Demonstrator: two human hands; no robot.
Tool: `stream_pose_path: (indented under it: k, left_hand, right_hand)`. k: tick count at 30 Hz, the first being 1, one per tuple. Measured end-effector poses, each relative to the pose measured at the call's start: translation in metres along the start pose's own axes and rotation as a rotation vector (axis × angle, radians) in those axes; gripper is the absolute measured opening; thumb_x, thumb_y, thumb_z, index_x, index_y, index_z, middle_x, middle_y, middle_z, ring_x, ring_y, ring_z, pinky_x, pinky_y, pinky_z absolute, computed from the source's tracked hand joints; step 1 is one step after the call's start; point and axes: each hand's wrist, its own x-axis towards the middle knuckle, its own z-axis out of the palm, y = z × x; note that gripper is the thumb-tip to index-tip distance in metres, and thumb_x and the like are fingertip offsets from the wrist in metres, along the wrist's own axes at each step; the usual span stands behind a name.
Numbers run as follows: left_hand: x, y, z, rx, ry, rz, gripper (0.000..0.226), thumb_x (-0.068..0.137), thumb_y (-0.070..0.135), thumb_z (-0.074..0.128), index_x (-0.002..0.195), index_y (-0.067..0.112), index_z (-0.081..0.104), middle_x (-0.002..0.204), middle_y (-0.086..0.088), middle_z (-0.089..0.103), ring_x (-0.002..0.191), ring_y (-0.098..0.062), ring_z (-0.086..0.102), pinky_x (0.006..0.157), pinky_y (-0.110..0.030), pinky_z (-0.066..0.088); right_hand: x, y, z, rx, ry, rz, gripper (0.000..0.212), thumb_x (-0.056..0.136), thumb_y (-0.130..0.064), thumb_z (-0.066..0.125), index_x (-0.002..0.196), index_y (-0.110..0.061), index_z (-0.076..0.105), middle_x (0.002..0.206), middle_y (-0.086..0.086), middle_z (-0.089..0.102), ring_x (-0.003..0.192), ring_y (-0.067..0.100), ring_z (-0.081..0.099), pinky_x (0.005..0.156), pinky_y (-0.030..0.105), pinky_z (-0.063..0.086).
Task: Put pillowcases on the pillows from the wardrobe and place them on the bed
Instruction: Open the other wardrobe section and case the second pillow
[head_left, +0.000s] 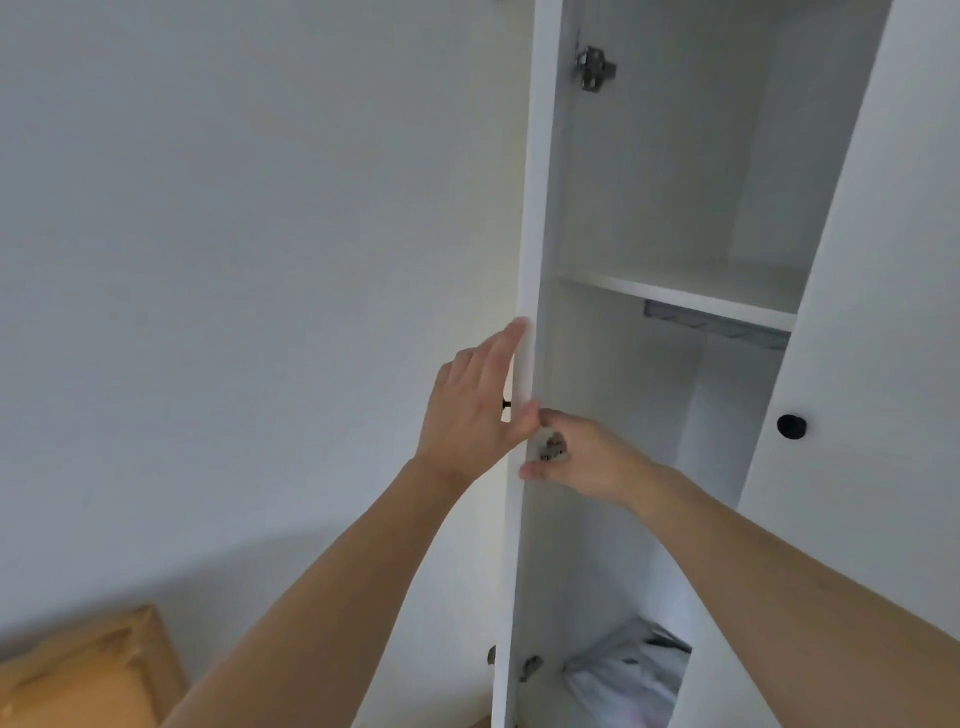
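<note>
The white wardrobe's left door (535, 208) stands open and I see it edge-on. My left hand (467, 410) lies flat on its outer face beside a small black knob, with the thumb hooked over the door's edge. My right hand (592, 462) rests with spread fingers against the door's inner face, around a metal hinge. Low inside the wardrobe lies a pale bundle of pillows or bedding (628, 670), partly hidden by the right door. No pillowcase and no bed are in view.
A white shelf (675, 296) crosses the wardrobe, with a metal rail (717, 325) under it. The right door (857, 364), with a black knob (791, 426), is shut. A brown cardboard box (78, 670) sits at the lower left against the white wall.
</note>
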Motion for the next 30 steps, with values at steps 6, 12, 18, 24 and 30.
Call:
stream_pose_path:
  k: [6,12,18,24,30]
  left_hand:
    - [-0.019,-0.045,-0.018,0.019,0.068,-0.035,0.063,0.087,0.012,0.065,0.144,0.004,0.042,0.123,-0.013,0.056,0.093,-0.023,0.057,0.074,-0.037,0.055]
    - [-0.021,-0.083,-0.032,-0.223,0.135,-0.426,0.062,0.092,0.005,0.057,0.148,0.027,0.040,0.086,0.003,0.047,0.075,-0.005,0.056,0.079,-0.011,0.047]
    - [-0.010,-0.151,-0.030,-0.207,0.185,-0.597,0.053,0.094,0.008,0.054,0.141,0.032,0.049,0.083,-0.003,0.060,0.075,-0.009,0.057,0.073,-0.015,0.048]
    - [0.001,-0.206,-0.015,-0.281,0.212,-0.762,0.047,0.095,0.013,0.052,0.136,0.035,0.053,0.080,-0.006,0.065,0.068,-0.015,0.057,0.066,-0.016,0.048]
    - [0.004,-0.226,-0.004,-0.283,0.250,-0.761,0.046,0.095,0.014,0.052,0.135,0.035,0.054,0.081,0.010,0.059,0.070,-0.008,0.056,0.063,-0.006,0.045]
  right_hand:
    - [0.053,-0.029,0.022,-0.103,0.072,-0.163,0.114,0.073,-0.055,0.073,0.152,-0.026,-0.005,0.160,-0.009,0.001,0.146,0.010,0.013,0.115,0.028,0.021]
    - [0.111,-0.057,0.022,-0.395,0.237,-0.285,0.097,0.086,-0.049,0.060,0.150,-0.033,-0.012,0.161,0.002,-0.010,0.148,0.021,0.002,0.119,0.045,0.013]
    - [0.168,-0.073,0.038,-0.522,0.252,-0.308,0.083,0.094,-0.041,0.050,0.150,-0.035,-0.012,0.160,0.003,-0.012,0.148,0.023,-0.002,0.120,0.042,0.005]
    - [0.209,-0.075,0.059,-0.618,0.291,-0.328,0.080,0.094,-0.035,0.047,0.151,-0.026,-0.008,0.160,0.009,-0.011,0.148,0.024,-0.003,0.120,0.041,0.001]
    - [0.225,-0.070,0.067,-0.648,0.315,-0.349,0.083,0.090,-0.026,0.049,0.152,-0.026,-0.006,0.160,0.009,-0.011,0.148,0.023,0.000,0.120,0.040,0.000]
